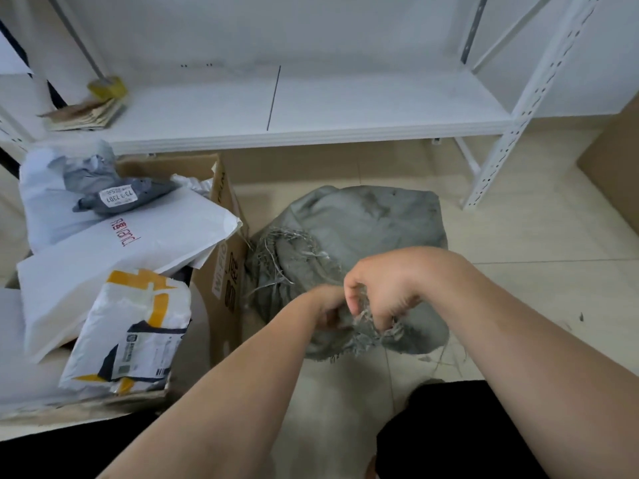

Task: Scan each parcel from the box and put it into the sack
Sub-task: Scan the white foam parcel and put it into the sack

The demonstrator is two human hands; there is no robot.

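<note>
Hands: your left hand (327, 310) and right hand (383, 288) both clutch the frayed near edge of the grey woven sack (363, 226).
Left: brown cardboard box (224, 271), stuffed.

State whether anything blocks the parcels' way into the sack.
Only the sack itself: it lies crumpled, its frayed mouth bunched in the left hand and right hand. Nothing lies between it and the box.

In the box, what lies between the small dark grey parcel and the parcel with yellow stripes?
The head view shows a large white parcel with red lettering there.
</note>
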